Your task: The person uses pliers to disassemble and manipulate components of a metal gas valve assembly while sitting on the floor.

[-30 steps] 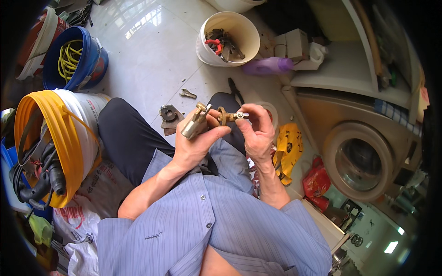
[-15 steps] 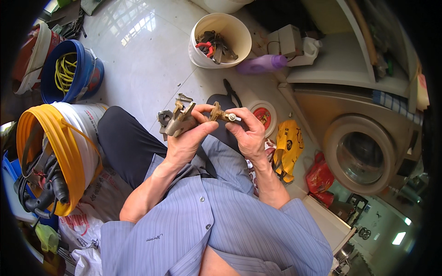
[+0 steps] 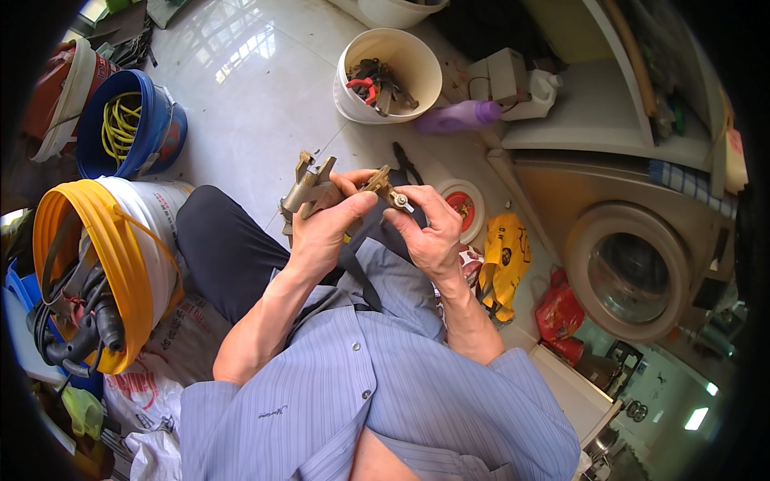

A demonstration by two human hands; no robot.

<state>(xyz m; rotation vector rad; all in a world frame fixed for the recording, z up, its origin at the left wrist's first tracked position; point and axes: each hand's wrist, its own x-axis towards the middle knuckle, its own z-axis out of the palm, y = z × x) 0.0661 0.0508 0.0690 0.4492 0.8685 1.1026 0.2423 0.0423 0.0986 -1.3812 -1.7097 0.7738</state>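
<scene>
In the head view, my left hand (image 3: 321, 224) is closed round a dull grey metal fitting (image 3: 308, 192) with prongs at its upper end, tilted over toward the left. My right hand (image 3: 429, 236) grips a small brass valve piece (image 3: 383, 184) with a flange and a silver nut at its near end, between thumb and fingers. My left thumb and fingertips are close beside the brass flange; I cannot tell exactly what they touch. Behind the fitting, other metal parts on the floor are mostly hidden.
My bent legs (image 3: 220, 236) frame the floor (image 3: 241, 88). Buckets stand left: yellow (image 3: 108, 264), blue with yellow hose (image 3: 144, 128); ahead, a white one with tools (image 3: 357, 96), beside a purple bottle (image 3: 453, 118). Right are a washing machine (image 3: 553, 192), yellow bag (image 3: 505, 256) and round lid (image 3: 473, 192).
My left hand has moved slightly left, tilting the grey fitting over, now covering the metal parts on the floor. The brass piece has turned, with its nut end angled down toward me.
</scene>
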